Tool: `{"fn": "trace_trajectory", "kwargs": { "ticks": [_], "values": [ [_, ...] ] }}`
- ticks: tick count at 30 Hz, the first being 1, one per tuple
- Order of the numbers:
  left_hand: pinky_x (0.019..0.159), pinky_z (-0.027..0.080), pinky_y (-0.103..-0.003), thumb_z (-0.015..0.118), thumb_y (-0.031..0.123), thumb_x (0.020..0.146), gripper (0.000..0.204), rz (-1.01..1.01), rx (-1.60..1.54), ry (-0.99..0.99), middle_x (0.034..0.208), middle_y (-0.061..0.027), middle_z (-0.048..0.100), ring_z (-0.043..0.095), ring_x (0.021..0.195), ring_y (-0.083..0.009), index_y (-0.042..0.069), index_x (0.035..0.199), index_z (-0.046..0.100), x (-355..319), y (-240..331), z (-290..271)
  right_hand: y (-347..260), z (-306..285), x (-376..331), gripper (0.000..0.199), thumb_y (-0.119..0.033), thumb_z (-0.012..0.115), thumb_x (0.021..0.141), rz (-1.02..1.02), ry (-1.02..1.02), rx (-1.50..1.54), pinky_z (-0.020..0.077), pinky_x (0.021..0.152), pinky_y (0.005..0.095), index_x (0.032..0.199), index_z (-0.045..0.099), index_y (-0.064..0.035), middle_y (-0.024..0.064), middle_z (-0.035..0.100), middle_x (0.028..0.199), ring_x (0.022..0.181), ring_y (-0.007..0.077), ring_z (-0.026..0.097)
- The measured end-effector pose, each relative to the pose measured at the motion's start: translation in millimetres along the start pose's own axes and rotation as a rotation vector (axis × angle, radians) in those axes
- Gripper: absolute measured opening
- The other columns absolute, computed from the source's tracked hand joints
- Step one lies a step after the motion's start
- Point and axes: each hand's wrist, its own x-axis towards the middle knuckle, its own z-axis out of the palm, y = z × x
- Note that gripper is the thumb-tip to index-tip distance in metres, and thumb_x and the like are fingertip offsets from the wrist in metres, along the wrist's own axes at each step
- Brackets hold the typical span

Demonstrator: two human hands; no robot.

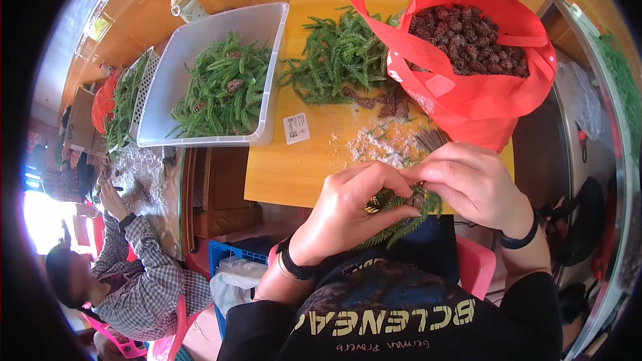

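A green artificial fern sprig point(401, 217) is gripped between both hands just off the near edge of the yellow worktop point(294, 174), above the person's dark lap. The left hand point(348, 210) is closed around the sprig's lower part, with fingers curled over it and the thumb pressed beneath. The right hand point(471, 184) is pinched on the sprig's upper end, where a small brown pine cone point(416, 199) is held against the fronds. A dark band is worn on each wrist.

On the worktop, a loose heap of green sprigs point(334, 57) is spread near the far edge, with a few brown cones point(384, 100) lying just beside it. A patch of white crumbs point(381, 144) is scattered between the heap and the hands, and a bundle of thin dark sticks point(431, 139) is seen just beyond the right hand. A small white rectangular label point(296, 128) with black printed marks is lying flat on the worktop's left part. A red fabric bag point(481, 87) with loop handles is standing at the right, filled with brown cones point(468, 40).

A white rectangular plastic tub point(267, 33), holding more green sprigs with cones, is set to the left, overlapping the worktop's edge. A blue crate point(227, 254) is seen below. At the lower left, another person in a checked shirt point(140, 274) is seated at a separate surface.
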Motion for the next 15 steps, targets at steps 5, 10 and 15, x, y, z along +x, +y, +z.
{"fn": "trace_trajectory", "kwargs": {
  "ticks": [5,10,15],
  "values": [
    [0.070,0.051,-0.027,0.081,0.005,0.065,0.032,-0.025,-0.060,-0.091,0.087,-0.0075,0.064,0.064,0.081,-0.0194,0.006,0.085,0.056,-2.0,-3.8,1.2,-0.2,-8.4,2.4,0.019,-0.002,0.068,0.074,0.045,-0.134,-0.005,0.0479,0.058,0.0325,0.092,0.062,-0.0043,0.0087,0.059,0.077,0.068,0.0252,0.061],
    [0.071,0.049,-0.026,0.078,0.004,0.068,0.034,-0.189,-0.188,-0.094,0.095,-0.0061,0.062,0.061,0.086,-0.0147,0.005,0.091,0.053,-6.1,-6.7,5.4,2.2,-7.5,2.5,0.018,-0.003,0.068,0.074,0.120,-0.171,0.064,0.0472,0.057,0.0330,0.090,0.060,-0.0053,0.0078,0.058,0.077,0.067,0.0262,0.060],
    [0.070,0.049,-0.026,0.079,0.004,0.067,0.032,-0.163,-0.146,-0.039,0.088,-0.0064,0.063,0.062,0.083,-0.0159,0.005,0.087,0.054,-6.1,-7.4,9.8,7.1,-7.2,4.5,0.017,-0.004,0.068,0.074,0.112,-0.181,0.072,0.0469,0.058,0.0338,0.088,0.059,-0.0058,0.0077,0.058,0.077,0.067,0.0267,0.060]
  ]
}}
